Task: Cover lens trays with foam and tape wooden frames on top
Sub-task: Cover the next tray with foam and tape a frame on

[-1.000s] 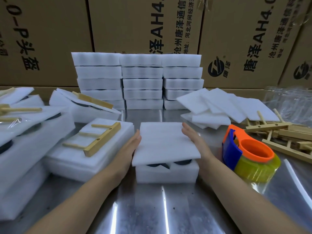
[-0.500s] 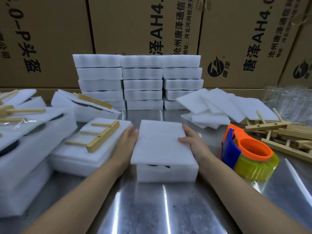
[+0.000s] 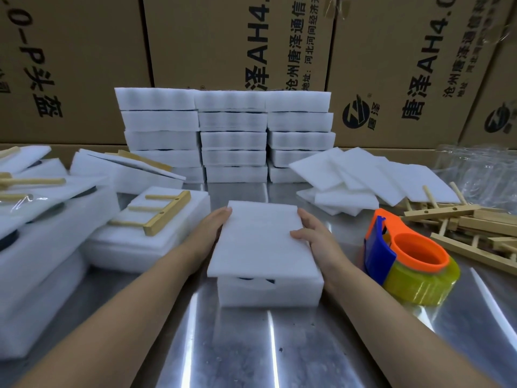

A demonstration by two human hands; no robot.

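Writing: the cardboard boxes (image 3: 209,37) along the back carry a large "AH4." beside "唐泽" and smaller columns starting "沧州唐泽通信" and "河北河间经济开", with "地址:" below. The leftmost box reads "头盔" under a partial "0-P". A round black logo sits low on the right-hand boxes.

Task item: the lens tray (image 3: 268,292) sits centre on the steel table (image 3: 251,345), with the foam sheet (image 3: 260,239) lying on top. The sheet is slightly skewed and overhangs the tray's near-left corner. Dark shapes show in the gap under its front edge.

Hands: the left hand (image 3: 209,233) has straight fingers laid flat against the sheet's left edge. The right hand (image 3: 316,236) has fingers stretched along the right edge and its thumb resting on the sheet's top.

Edges and room: a bare strip of table lies in front of the tray. On the left, a finished tray (image 3: 145,256) with a wooden frame (image 3: 165,217) on top lies just beside the left hand. On the right, the orange-and-blue tape dispenser (image 3: 405,256) stands near the right wrist, with a pile of wooden frames (image 3: 475,228) beyond it. Behind are three tray stacks (image 3: 232,135) and loose foam sheets (image 3: 363,175).
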